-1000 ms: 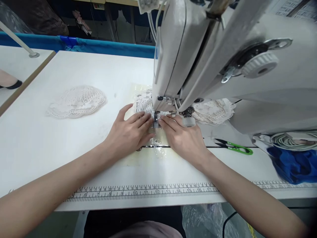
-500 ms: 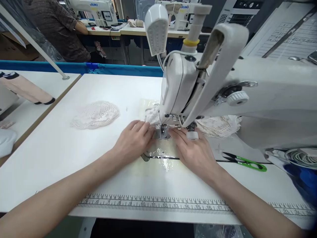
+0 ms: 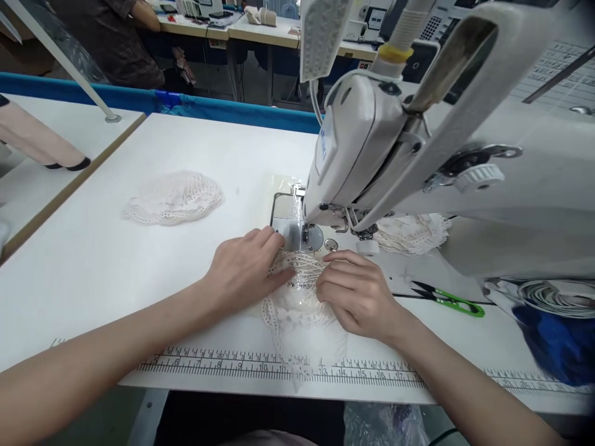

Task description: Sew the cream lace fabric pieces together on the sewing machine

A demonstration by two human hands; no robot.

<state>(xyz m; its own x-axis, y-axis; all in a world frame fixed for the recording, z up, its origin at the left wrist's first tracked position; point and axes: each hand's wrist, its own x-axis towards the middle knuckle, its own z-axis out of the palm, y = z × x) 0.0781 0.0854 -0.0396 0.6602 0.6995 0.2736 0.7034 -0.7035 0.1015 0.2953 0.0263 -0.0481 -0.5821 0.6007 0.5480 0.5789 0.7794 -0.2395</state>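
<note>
A white lace piece (image 3: 304, 313) lies spread on the white table just in front of the sewing machine's needle plate (image 3: 290, 232), its lower end reaching over the printed ruler. At its left edge, my left hand (image 3: 244, 266) lies with thumb and forefinger apart; the thumb rests on the lace and the fingertips touch the plate's front corner. My right hand (image 3: 357, 294) has its fingers curled closed on the lace's right edge. Above the plate stands the presser foot (image 3: 305, 234), apart from the lace.
Another lace pile (image 3: 176, 198) lies on the left, and more lace (image 3: 411, 234) sits behind the needle under the sewing machine's arm (image 3: 446, 167). Green-handled thread snips (image 3: 449, 299) lie right of my hand. Blue cloth (image 3: 548, 341) is at far right. A person (image 3: 111, 43) sits beyond the table.
The lace piece has come out from under the presser foot toward me. My right hand has curled onto it; my left hand stays beside the plate. The head view has shifted.
</note>
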